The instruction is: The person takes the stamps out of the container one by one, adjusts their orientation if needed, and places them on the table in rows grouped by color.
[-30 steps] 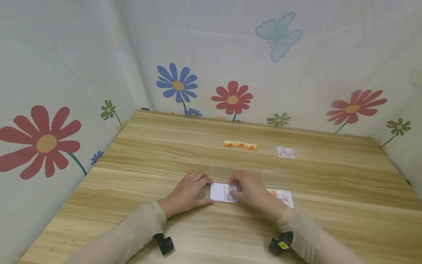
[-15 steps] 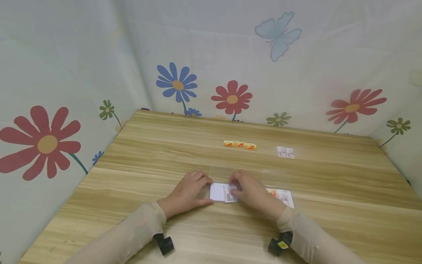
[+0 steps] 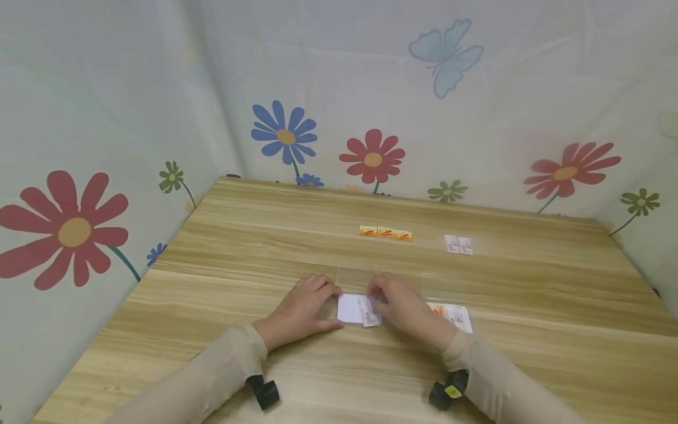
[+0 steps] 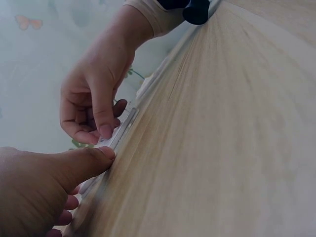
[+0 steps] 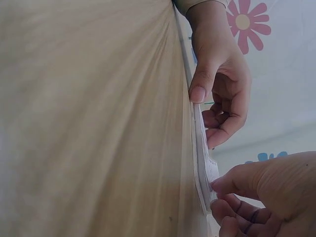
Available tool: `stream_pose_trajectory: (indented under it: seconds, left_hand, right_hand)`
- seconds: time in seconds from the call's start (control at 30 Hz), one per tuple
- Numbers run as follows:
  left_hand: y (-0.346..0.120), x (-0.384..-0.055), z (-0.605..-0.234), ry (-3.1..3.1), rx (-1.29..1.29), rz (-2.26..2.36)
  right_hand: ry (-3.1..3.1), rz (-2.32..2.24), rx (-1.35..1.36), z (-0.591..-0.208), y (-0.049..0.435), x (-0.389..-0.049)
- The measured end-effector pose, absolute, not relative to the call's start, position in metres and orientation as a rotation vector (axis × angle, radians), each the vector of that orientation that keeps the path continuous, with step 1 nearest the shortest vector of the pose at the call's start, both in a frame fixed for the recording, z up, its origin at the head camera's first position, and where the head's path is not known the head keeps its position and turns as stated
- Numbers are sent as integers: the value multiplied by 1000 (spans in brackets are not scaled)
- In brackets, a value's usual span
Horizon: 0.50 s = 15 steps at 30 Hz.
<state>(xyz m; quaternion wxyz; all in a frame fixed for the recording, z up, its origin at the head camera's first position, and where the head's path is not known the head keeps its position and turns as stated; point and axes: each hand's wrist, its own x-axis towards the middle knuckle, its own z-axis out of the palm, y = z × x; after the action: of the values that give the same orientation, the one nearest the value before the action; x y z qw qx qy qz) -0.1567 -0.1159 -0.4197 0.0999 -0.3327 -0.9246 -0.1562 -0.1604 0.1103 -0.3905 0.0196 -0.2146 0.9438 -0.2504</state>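
Observation:
In the head view a white card lies in a small flat case, its transparent flap spread out behind it. My left hand grips the left end of this case, thumb at the near corner and fingertips at the far one. Between thumb and fingers, my right hand pinches a small pale printed stamp, slightly tilted over the card's right part. Its toothed edge shows in the right wrist view. The right fingers hide part of the stamp and the case's right end.
Right of the right hand sits a second white card bearing orange and pale stamps, with a clear flap behind. Farther back lie a row of yellow-orange stamps and two pale stamps. A flowered curtain borders the wooden table.
The pale stamp has turned slightly and shifted over the white card as the right fingers curled in a little. The left hand and the case have stayed in place.

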Motion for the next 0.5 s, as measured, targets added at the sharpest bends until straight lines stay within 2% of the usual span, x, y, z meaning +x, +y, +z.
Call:
stream_pose_trajectory:
  seconds: [0.5]
  left_hand:
    - [-116,-157,-420,-2736,-982,-466]
  right_hand:
    - [2881,-846,-665,-389,112,-162]
